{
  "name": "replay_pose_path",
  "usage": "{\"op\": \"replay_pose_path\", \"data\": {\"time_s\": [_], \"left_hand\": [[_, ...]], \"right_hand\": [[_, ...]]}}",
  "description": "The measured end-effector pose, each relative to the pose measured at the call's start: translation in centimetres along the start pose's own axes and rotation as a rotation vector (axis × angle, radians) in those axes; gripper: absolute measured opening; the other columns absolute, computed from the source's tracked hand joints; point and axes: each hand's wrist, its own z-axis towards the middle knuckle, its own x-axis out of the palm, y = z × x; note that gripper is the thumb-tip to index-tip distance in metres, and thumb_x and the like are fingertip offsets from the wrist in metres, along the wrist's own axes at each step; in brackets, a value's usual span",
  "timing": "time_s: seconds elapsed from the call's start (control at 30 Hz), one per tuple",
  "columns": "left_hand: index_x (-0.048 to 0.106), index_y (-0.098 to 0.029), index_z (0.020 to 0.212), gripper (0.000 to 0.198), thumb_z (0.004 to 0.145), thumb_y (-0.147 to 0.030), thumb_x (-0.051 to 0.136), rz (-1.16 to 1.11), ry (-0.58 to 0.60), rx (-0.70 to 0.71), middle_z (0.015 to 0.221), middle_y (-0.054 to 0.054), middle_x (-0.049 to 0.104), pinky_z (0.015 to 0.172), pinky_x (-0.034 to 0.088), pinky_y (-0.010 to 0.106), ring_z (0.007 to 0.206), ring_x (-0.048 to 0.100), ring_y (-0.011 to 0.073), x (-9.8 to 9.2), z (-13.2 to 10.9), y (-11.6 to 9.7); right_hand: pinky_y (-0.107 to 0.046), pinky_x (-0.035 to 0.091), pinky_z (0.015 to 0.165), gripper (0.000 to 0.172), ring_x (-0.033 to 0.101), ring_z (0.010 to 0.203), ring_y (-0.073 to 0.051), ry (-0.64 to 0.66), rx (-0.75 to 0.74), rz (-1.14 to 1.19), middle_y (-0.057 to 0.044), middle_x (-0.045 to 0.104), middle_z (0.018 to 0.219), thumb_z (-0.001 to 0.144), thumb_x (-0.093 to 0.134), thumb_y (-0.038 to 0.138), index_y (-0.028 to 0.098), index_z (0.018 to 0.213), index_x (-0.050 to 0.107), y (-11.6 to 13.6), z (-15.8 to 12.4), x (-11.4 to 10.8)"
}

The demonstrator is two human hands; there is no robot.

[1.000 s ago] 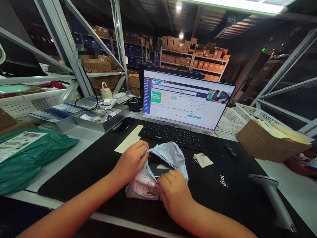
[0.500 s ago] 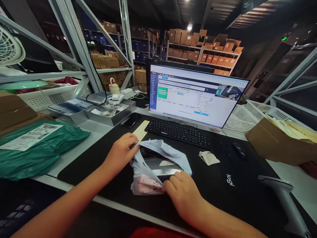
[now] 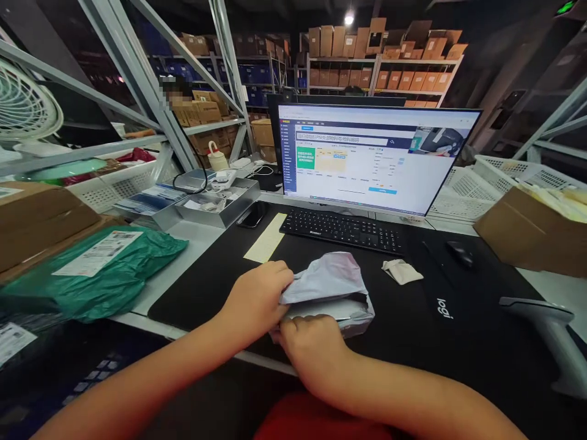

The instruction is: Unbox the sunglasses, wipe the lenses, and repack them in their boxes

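Observation:
A light grey plastic mailing bag (image 3: 337, 275) lies on the black desk mat with its mouth towards me. Inside it a pale, flat-sided item (image 3: 323, 310) shows in part; I cannot make out its kind. My left hand (image 3: 260, 294) is closed on the left edge of the bag's mouth. Just below, my right hand (image 3: 314, 348) is closed on the near edge, its knuckles against my left fingers. Both hands hide the bag's left end. Beyond the left hand lies a yellow paper strip (image 3: 266, 238).
A keyboard (image 3: 342, 231) and monitor (image 3: 367, 159) stand behind the bag. To the right are a crumpled cloth (image 3: 402, 272), a mouse (image 3: 459, 253) and a handheld scanner (image 3: 545, 330). At left lies a green parcel (image 3: 119, 269) beside metal trays (image 3: 220, 208).
My right hand has moved left beside my left hand. The bag's mouth has narrowed, covering more of the item. The whole view has shifted a little.

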Motion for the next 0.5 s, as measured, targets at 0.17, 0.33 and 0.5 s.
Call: {"op": "replay_pose_path", "data": {"time_s": [0.17,0.33,0.5], "left_hand": [[0.04,-0.022,0.066,0.016,0.069,-0.009,0.049,0.101,-0.003,-0.156,0.078,0.001,0.052,0.056,0.022,0.031,0.07,0.053,0.0184,1.3,1.1,2.5],[0.04,-0.022,0.065,0.014,0.07,-0.012,0.05,0.059,-0.02,-0.163,0.079,0.001,0.052,0.056,0.024,0.031,0.073,0.054,0.0189,1.9,3.2,4.5],[0.038,-0.021,0.063,0.017,0.068,-0.011,0.05,0.015,-0.027,-0.162,0.076,0.0,0.05,0.057,0.025,0.031,0.07,0.052,0.0173,2.6,3.9,5.1]], "right_hand": [[-0.033,0.027,0.04,0.024,0.055,0.042,-0.017,-0.176,-0.081,-0.081,0.001,0.059,0.052,0.079,0.076,0.014,0.019,0.066,0.056,0.1,-0.6,1.2],[-0.032,0.029,0.041,0.025,0.054,0.042,-0.017,-0.245,-0.065,-0.102,0.001,0.057,0.05,0.078,0.075,0.015,0.019,0.063,0.054,-0.1,-0.5,0.9],[-0.032,0.028,0.046,0.028,0.057,0.046,-0.015,-0.223,-0.053,-0.057,0.001,0.058,0.052,0.092,0.063,0.015,0.019,0.066,0.053,-0.7,-1.7,0.4]]}}
